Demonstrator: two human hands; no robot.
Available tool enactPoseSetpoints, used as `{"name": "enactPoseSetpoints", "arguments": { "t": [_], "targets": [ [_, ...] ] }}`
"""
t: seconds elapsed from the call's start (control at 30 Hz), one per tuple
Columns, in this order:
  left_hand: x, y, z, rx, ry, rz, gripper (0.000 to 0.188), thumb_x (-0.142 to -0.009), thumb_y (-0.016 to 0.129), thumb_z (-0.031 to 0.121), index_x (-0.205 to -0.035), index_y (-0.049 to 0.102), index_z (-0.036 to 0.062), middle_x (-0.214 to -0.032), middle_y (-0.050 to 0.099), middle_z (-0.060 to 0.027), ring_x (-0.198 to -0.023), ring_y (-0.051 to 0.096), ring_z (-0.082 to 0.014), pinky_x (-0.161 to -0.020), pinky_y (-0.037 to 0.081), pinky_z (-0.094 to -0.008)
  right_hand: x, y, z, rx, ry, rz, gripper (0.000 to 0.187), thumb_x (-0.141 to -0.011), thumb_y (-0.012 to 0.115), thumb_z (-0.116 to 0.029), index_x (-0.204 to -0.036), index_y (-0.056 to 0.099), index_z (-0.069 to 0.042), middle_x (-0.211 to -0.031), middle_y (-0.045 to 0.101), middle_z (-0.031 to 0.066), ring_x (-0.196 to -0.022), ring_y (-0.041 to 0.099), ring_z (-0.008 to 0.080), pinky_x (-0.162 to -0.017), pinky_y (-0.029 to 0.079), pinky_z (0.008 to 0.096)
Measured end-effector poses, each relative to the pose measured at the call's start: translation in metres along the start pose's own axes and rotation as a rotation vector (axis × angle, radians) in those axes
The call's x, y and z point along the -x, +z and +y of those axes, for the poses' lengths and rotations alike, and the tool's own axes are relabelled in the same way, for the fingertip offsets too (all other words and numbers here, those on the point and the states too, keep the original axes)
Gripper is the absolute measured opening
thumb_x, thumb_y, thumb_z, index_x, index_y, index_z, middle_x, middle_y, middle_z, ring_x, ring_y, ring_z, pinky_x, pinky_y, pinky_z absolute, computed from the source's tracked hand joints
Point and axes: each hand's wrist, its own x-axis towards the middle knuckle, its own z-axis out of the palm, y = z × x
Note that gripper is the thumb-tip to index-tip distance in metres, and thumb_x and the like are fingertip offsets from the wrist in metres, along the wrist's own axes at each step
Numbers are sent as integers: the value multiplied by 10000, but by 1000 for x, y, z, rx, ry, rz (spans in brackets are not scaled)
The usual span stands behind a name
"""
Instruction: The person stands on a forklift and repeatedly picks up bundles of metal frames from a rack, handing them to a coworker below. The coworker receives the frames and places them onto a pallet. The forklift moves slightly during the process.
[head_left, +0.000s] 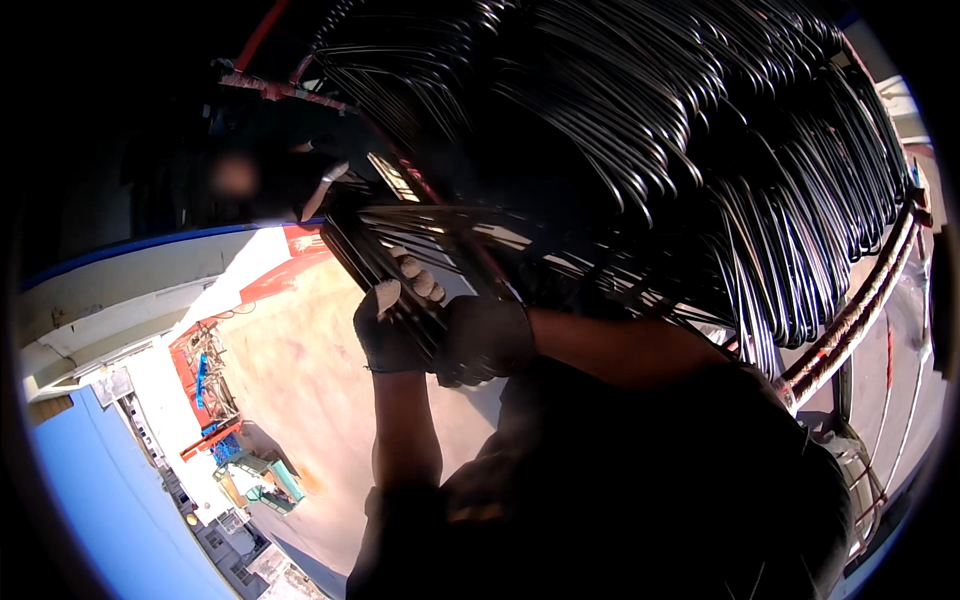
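Note:
A bundle of dark, shiny metal rods [352, 245] slants across in front of me, held in both hands. Around it my left hand [388, 325], in a glove with pale fingertips, is closed, its thumb and fingers wrapped over the rods. Close beside it, my right hand [482, 338], also gloved and in shadow, is closed on the lower part of the same bundle. Shade hides most of the right fingers. At the bundle's far end, another person's pale-gloved hand [336, 173] is near the rods; whether it touches them I cannot tell.
Many black rods with bent ends [640, 110] hang in dense rows above and to the right. A wrapped rail [850, 325] runs along the right side. Sunlit ground [300, 360] lies to the left, with a green metal frame [275, 483] standing on it.

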Motion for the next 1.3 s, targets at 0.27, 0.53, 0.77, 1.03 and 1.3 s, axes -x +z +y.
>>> {"name": "enactPoseSetpoints", "arguments": {
  "t": [0.27,0.53,0.77,1.03,1.3],
  "targets": [
    [-69,38,-43,90,-133,-177,308,-943,616,13,-1239,683,68,-1106,721,-112,-983,690,-291,-925,593,-467,30,-87,12,-259,-213,76,219,-875,779,-31,-1069,744,66,-923,762,182,-806,764,263,-704,630,355],
    [-197,72,-179,-1,-251,123,130,-970,591,53,-1079,658,31,-988,703,-111,-894,690,-285,-889,607,-444,133,-80,-78,1259,-75,1119,474,-874,816,-284,-1264,700,-40,-1172,736,168,-1077,732,323,-901,598,418],
    [-233,51,-218,19,-457,-10,298,-961,674,82,-1242,702,-14,-1144,757,-137,-1069,726,-307,-967,591,-438,145,-67,-68,1689,-261,1545,874,-778,876,-357,-1516,513,-60,-1558,481,248,-1495,389,470,-1250,321,588],
    [-227,40,-187,-168,-331,-28,339,-1059,665,208,-1312,684,-16,-1251,737,-86,-1128,672,-206,-1018,520,-357,116,-141,-73,1870,-4,1416,962,-840,758,-397,-1664,349,-113,-1716,329,202,-1615,249,397,-1315,114,621],
    [-183,-70,-173,-252,-462,116,304,-1010,747,348,-1197,672,121,-1082,717,-77,-964,704,-235,-848,569,-408,104,-136,-70,1981,340,1414,1013,-857,678,-290,-1713,178,-86,-1762,168,253,-1648,109,425,-1325,21,615]
  ]
}}
